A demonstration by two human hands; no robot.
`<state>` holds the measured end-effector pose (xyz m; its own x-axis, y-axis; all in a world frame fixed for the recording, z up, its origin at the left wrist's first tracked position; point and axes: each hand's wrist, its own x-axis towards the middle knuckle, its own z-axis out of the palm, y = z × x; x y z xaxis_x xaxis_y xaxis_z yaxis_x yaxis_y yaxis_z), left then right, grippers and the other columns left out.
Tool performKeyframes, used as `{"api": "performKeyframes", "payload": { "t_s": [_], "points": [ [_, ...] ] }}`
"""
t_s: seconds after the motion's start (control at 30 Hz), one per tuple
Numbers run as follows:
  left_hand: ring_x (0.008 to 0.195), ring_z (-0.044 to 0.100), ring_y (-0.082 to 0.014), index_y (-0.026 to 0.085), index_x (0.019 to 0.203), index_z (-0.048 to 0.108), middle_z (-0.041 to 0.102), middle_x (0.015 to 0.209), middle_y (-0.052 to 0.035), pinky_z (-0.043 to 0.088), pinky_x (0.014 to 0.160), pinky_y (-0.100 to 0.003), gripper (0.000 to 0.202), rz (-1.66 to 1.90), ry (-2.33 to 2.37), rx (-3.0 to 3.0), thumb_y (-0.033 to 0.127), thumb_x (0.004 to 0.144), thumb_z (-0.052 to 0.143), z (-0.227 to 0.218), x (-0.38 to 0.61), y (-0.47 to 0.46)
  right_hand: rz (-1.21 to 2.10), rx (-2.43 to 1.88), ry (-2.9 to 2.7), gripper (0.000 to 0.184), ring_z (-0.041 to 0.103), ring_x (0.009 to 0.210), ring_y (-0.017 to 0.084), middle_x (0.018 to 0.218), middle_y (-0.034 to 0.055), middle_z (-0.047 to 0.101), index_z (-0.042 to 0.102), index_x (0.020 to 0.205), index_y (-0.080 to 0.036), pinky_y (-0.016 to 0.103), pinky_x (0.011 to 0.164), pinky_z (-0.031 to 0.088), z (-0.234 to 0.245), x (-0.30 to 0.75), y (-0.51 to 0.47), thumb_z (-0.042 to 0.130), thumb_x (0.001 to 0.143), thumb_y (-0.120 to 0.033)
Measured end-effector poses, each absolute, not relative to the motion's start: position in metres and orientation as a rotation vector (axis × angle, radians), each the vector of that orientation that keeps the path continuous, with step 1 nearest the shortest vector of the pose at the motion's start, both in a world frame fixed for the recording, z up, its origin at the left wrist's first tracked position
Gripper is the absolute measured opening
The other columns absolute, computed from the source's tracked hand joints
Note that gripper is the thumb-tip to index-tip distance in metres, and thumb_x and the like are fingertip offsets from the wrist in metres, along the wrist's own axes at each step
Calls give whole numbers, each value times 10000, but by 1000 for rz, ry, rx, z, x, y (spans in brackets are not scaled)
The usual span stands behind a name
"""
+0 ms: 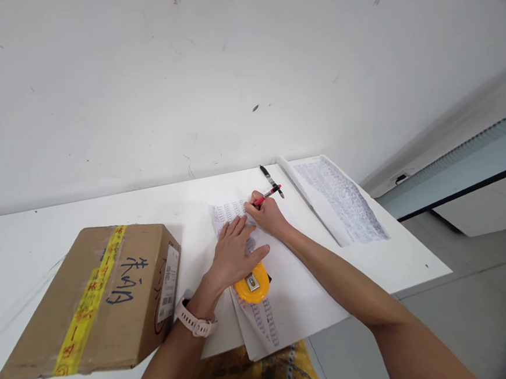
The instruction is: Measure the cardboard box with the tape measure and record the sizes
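Observation:
My right hand (269, 214) grips a red pen (266, 196), its fingers bent round the barrel over the upper part of a written sheet (229, 209). Spread flat on the same paper is my left hand (236, 252), fingers apart and a pale watch strap at the wrist. A yellow tape measure (252, 285) rests on the paper just below the left palm, partly covered by the thumb side. The pen's tip is hidden by the right fingers. Beyond that hand lies a black pen (272, 180) on the white table.
A taped cardboard box (99, 300) with handwriting stands left of my left forearm. Toward the right end of the white table (422, 264) lie more densely written sheets (343, 202). A white wall (156, 88) rises along the back edge; grey floor tiles (466, 317) show at right.

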<state>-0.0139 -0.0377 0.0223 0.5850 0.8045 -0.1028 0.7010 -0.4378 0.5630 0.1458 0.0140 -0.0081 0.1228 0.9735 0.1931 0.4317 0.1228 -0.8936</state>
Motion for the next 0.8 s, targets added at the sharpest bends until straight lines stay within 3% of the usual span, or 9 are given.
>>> {"api": "performKeyframes", "payload": {
  "t_s": [0.8],
  "points": [
    [1515,169,-235,185,1388,522,288,1614,-92,106,1240,-451,607,257,1184,2259,577,928,461,22,-14,-38,721,-1501,-1429,238,299,561,115,565,-67,321,326,624,-232,278,545,238,-5,146,14,532,743,-235]
  ]
}}
